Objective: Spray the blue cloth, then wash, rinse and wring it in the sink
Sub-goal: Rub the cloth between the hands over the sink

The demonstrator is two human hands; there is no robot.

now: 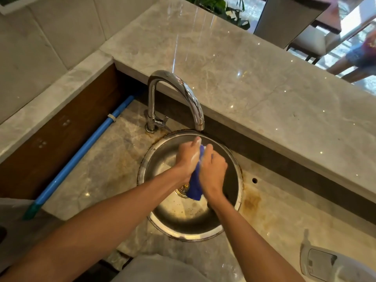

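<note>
The blue cloth (195,187) is bunched between both my hands above the round steel sink (237,180). My left hand (186,157) grips its left side and has white foam along the thumb. My right hand (213,169) grips its right side, pressed against the left hand. The cloth's lower end hangs down over the drain (181,190). The chrome tap (175,98) arches over the sink's far rim, its spout just beyond my hands. No water stream is visible from the spout.
A raised marble ledge (244,82) runs behind the sink. A blue pipe (85,151) lies along the left wall. A white spray bottle (329,263) lies on the stained counter at bottom right. A person's legs (358,58) show at top right.
</note>
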